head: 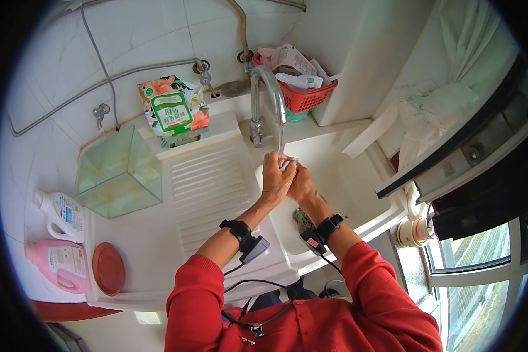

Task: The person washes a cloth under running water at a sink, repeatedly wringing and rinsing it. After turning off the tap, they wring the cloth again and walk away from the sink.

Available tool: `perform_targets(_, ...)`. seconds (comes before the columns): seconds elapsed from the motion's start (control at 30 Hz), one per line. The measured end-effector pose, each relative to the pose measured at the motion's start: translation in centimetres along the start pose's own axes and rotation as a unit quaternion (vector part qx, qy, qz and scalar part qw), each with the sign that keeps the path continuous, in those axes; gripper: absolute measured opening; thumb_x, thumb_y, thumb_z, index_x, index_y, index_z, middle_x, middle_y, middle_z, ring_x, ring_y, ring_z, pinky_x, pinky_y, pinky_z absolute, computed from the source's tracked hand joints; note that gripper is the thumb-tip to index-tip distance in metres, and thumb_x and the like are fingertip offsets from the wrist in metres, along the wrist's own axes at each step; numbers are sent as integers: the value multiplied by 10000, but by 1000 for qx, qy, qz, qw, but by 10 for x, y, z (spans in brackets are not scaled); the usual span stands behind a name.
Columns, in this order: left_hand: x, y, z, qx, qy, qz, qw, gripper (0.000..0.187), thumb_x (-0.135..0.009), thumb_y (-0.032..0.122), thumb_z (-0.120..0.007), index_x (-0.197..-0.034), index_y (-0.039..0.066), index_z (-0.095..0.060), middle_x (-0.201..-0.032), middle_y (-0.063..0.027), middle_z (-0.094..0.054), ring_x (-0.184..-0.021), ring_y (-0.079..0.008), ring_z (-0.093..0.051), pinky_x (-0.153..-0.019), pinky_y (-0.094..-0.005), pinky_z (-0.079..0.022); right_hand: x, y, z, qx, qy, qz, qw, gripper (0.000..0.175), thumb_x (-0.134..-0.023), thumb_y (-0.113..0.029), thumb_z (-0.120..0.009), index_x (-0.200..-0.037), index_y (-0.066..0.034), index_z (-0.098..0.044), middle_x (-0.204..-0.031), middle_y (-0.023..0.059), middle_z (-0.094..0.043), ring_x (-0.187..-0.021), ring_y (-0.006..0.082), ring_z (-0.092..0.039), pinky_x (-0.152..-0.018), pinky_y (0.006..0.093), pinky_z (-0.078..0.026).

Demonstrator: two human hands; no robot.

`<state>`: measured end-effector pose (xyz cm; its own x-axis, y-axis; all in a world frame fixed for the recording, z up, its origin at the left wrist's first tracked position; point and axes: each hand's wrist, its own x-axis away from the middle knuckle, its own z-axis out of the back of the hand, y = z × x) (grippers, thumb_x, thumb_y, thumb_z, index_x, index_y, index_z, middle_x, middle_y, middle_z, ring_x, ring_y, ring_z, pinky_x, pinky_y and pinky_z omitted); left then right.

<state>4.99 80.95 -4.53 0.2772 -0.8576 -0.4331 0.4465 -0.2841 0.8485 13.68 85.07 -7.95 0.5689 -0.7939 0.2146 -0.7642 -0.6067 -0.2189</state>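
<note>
My left hand (274,177) and my right hand (302,183) are pressed together over the basin of a white sink (334,163). Between them they grip a small pale item (287,164), mostly covered by my fingers, so its kind is unclear. A thin stream of water (281,138) runs onto the hands from a curved chrome tap (267,79). Below my right wrist, a grey patterned item (302,220), perhaps a shoe or cloth, lies in the basin, partly hidden by the arm and a wrist-worn device.
Left of the basin is a ribbed washboard (209,189). A glass tank (119,176), flowered detergent bag (174,110), white jug (64,215), pink jug (59,266) and reddish dish (108,268) stand around it. A red basket (306,99) sits behind the tap; a window (471,255) is right.
</note>
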Motion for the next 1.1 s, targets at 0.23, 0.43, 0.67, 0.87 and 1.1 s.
perform_targets(0.23,-7,1,28,-186,-103,-288,934,223,-789,168,-613,-971,61,-540,-970,-106,-552,-939,-290,-518,-848,-395,-405,7,-4,-14,106,25,-68,992,449,-947,-378,-266,-1066,-21,-510,-1079,130,-555,-1009,286,-539,-935,428,-416)
perform_targets(0.43,-15,-26,7,-159,-117,-157,968,195,-811,176,-598,-942,35,-566,-929,-141,-596,-868,-312,-571,-775,-396,-457,-15,22,1,80,96,13,992,324,-924,-330,-363,-998,-78,-553,-991,112,-599,-916,269,-578,-830,424,-477)
perform_targets(0.67,-29,-31,-2,-74,-62,-11,995,333,-912,299,-490,-790,-5,-553,-711,-124,-588,-631,-257,-553,-604,-366,-449,-26,25,-6,386,191,84,899,414,-934,-426,-340,-931,-68,-547,-831,104,-598,-743,224,-586,-655,379,-484)
perform_targets(0.87,-43,-20,18,137,-148,197,959,458,-908,432,-499,-751,3,-529,-628,-16,-512,-593,-119,-454,-555,-300,-393,-9,-5,-24,479,180,-54,857,694,-881,-662,-169,-894,-79,-544,-705,39,-566,-602,160,-525,-555,311,-439)
perform_targets(1.1,-44,-20,54,71,-217,3,973,306,-771,186,-715,-905,-10,-522,-779,-38,-574,-797,-120,-549,-683,-274,-468,14,-33,-30,339,20,-40,940,506,-874,-502,-495,-1053,-29,-523,-929,49,-592,-803,148,-585,-710,301,-509)
